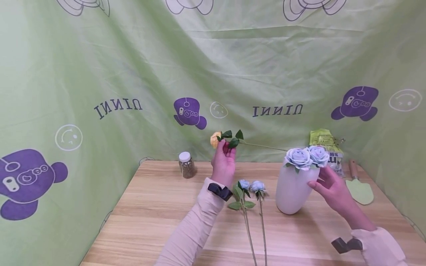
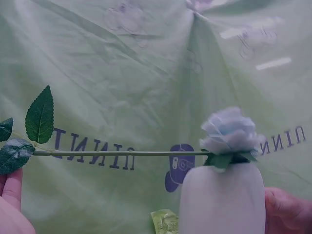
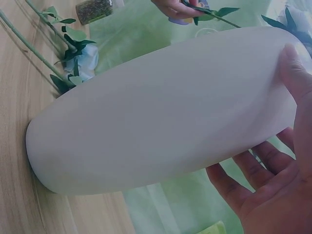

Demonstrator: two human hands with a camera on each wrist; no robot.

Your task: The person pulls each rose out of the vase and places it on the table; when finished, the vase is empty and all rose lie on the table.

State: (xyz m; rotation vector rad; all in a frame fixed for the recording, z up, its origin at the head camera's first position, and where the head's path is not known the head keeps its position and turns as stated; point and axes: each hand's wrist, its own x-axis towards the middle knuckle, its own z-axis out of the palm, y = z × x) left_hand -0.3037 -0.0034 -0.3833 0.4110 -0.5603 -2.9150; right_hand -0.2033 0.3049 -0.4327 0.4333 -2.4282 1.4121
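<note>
My left hand (image 1: 224,164) pinches an orange-yellow rose (image 1: 215,140) just below its bloom, among the dark green leaves. The rose lies nearly level, its long stem (image 2: 102,153) reaching right to the vase top, where the blue blooms hide its end. My right hand (image 1: 334,192) holds the upper right side of a white vase (image 1: 293,190); in the right wrist view its thumb lies on the near wall and the fingers reach round the far side. The vase tilts slightly on the table. Two pale blue roses (image 1: 298,158) sit in its mouth.
Two more blue roses (image 1: 257,186) lie on the wooden table (image 1: 149,218) left of the vase. A small white-capped jar (image 1: 187,166) stands at the back edge. Behind the vase is a green packet (image 1: 321,137); a trowel (image 1: 360,191) lies to the right. Green cloth (image 1: 143,74) hangs behind.
</note>
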